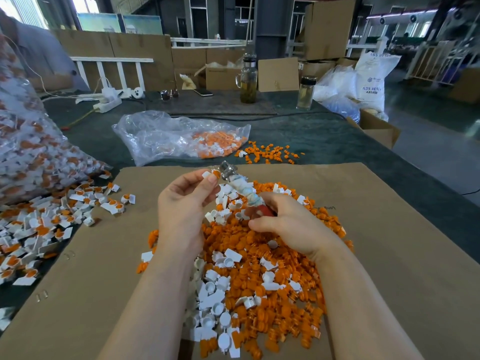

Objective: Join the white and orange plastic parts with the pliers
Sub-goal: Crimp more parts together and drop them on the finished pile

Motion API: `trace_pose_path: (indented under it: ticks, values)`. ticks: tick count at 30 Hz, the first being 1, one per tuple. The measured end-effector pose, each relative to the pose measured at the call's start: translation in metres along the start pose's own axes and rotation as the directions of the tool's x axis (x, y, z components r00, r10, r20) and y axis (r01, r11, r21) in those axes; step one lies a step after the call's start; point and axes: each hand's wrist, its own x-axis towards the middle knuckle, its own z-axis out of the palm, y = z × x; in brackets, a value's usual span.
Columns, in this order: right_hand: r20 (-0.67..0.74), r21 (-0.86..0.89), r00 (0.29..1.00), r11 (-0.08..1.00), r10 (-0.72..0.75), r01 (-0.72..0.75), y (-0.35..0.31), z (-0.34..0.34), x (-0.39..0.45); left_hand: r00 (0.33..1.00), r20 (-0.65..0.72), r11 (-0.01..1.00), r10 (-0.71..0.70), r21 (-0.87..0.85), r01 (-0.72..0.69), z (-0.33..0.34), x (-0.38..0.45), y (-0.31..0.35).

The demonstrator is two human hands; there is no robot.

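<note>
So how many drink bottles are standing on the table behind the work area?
2. A tall glass bottle with yellowish liquid stands near the far middle, beside a cardboard sheet. A shorter bottle with a black cap stands to its right. Others may be hidden behind the boxes.

**A factory floor set up for hand assembly**

This is an industrial hall, not a home or office. Steel columns (270,24) rise behind the table (324,136), and tall windows (23,9) light a wide concrete floor (428,141). Stacked cardboard boxes (327,29) and a printed sack of ABS resin (371,81) stand around. On the table a sheet of cardboard (389,242) carries a heap of loose orange and white plastic parts (259,268), and clear bags (166,136) hold hundreds more. A power strip (107,105), drink bottles (306,93) and a phone (203,92) lie at the far side.
</note>
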Motion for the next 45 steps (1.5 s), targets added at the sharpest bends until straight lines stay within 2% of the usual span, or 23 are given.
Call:
trace_pose_path:
  ticks: [5,8,12,18,29,32,37,40,45]
  values:
    - [-0.308,0.018,0.942,0.989,-0.135,0.148,-0.002,0.011,0.006,0.993,0.037,0.958,0.113,0.26,-0.119,0.006,-0.005,-0.004]
    - [-0.41,-0.009,0.892,0.978,-0.193,0.208,-0.005,0.018,0.011,0.989,0.058,0.916,0.134,0.374,-0.146,0.013,-0.009,-0.008]
    - [-0.452,-0.065,0.868,0.978,-0.206,0.199,-0.005,0.022,0.014,0.987,0.063,0.875,0.148,0.457,-0.16,0.016,-0.01,-0.009]
    - [-0.457,-0.105,0.861,0.975,-0.223,0.197,-0.005,0.022,0.015,0.988,0.077,0.872,0.137,0.463,-0.157,0.016,-0.01,-0.007]
    - [-0.441,-0.145,0.862,0.968,-0.249,0.206,-0.007,0.021,0.013,0.988,0.105,0.902,0.11,0.407,-0.144,0.013,-0.011,-0.006]
    - [-0.407,-0.119,0.882,0.971,-0.238,0.207,-0.009,0.021,0.011,0.99,0.087,0.918,0.108,0.373,-0.133,0.011,-0.009,-0.006]
    - [-0.186,0.029,0.974,0.99,-0.13,0.138,-0.006,0.01,0.005,0.997,-0.002,0.986,0.082,0.142,-0.081,0.002,-0.003,-0.001]
    - [-0.061,-0.016,0.994,0.996,-0.093,0.093,-0.006,0.006,0.003,0.999,-0.016,0.999,0.044,0.021,-0.044,-0.002,0.0,0.002]
    - [0.046,-0.06,0.999,0.998,-0.006,0.009,-0.007,0.003,0.001,1.0,-0.019,0.999,0.019,-0.038,-0.019,-0.003,0.0,0.005]
